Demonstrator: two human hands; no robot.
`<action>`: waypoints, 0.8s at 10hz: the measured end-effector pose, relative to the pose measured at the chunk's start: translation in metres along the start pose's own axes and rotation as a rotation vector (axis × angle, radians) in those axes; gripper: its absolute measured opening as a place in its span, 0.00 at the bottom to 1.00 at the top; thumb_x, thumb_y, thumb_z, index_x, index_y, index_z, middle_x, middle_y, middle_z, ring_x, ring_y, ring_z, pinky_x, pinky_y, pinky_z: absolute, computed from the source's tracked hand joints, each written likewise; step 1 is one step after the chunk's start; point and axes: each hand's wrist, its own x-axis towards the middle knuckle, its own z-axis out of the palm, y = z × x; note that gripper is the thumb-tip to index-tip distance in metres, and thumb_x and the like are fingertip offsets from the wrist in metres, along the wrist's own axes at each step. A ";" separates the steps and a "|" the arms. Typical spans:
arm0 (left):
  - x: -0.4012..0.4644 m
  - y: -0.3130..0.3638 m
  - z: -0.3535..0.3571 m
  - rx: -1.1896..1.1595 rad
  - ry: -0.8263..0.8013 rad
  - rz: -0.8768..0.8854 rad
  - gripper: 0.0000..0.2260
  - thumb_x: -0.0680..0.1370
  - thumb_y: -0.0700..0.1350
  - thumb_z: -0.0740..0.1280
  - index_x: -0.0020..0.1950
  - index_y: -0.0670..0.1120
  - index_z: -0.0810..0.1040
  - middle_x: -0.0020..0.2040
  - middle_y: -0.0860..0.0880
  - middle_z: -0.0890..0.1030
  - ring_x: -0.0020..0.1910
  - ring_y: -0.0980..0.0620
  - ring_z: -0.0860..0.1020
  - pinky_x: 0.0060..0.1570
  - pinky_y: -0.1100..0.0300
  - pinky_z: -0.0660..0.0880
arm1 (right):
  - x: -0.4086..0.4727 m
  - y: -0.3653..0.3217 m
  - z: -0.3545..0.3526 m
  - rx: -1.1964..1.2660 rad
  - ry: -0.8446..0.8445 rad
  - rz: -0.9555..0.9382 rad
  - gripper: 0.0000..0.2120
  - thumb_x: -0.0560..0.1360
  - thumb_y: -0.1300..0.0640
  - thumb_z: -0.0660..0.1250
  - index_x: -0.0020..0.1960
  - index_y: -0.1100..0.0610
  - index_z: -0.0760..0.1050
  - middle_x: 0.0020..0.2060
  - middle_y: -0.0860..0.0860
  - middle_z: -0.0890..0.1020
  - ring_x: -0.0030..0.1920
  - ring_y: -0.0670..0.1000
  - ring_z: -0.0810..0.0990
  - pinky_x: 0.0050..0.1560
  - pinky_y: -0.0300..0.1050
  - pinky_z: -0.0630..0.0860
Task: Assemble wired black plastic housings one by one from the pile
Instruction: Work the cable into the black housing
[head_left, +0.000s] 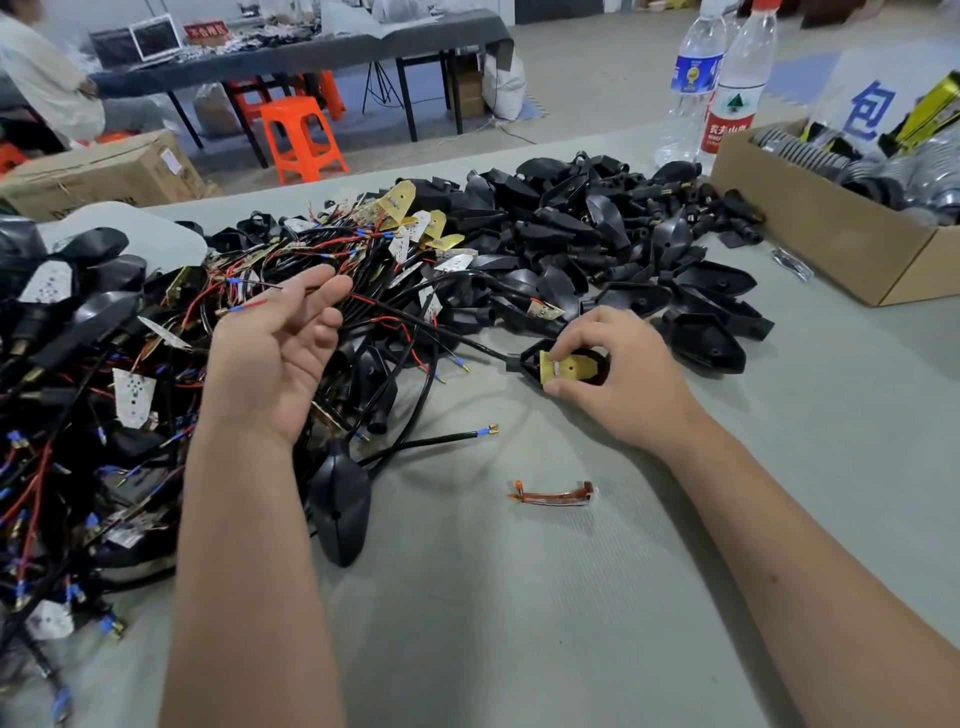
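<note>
My right hand (618, 371) pinches a black plastic housing (530, 358) that lies on the table, fingers and thumb on the yellow circuit board (569, 366) set in it. A black cable runs from that housing up left into the pile. My left hand (283, 343) hovers palm up with relaxed fingers over the tangle of wired boards (311, 244), holding nothing. A heap of empty black housings (597, 228) lies behind. One closed black housing (340, 506) with a cable lies near my left forearm.
A small orange strip part (553, 493) lies on the grey mat between my arms. A cardboard box (810, 228) of metal parts stands at the right, two water bottles (719, 78) behind it. Finished wired units (78, 415) pile at the left.
</note>
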 end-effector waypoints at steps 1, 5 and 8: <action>0.004 -0.011 0.007 0.054 0.122 0.088 0.13 0.86 0.43 0.58 0.54 0.40 0.82 0.39 0.49 0.85 0.30 0.57 0.76 0.30 0.67 0.70 | -0.001 -0.001 0.000 -0.044 0.035 -0.062 0.14 0.65 0.57 0.84 0.42 0.49 0.80 0.50 0.46 0.79 0.56 0.52 0.70 0.58 0.36 0.66; 0.007 -0.023 0.010 0.167 0.316 0.263 0.17 0.86 0.46 0.59 0.44 0.44 0.82 0.28 0.52 0.78 0.23 0.56 0.70 0.24 0.64 0.63 | 0.003 0.008 0.007 -0.200 0.082 -0.095 0.08 0.79 0.61 0.70 0.58 0.56 0.83 0.48 0.50 0.74 0.54 0.52 0.73 0.53 0.45 0.73; 0.006 -0.023 0.010 0.179 0.312 0.265 0.17 0.86 0.47 0.59 0.44 0.44 0.82 0.29 0.52 0.77 0.24 0.56 0.70 0.24 0.64 0.63 | 0.004 0.007 0.008 -0.204 0.057 -0.104 0.10 0.77 0.54 0.74 0.57 0.56 0.84 0.47 0.48 0.73 0.52 0.48 0.70 0.52 0.39 0.66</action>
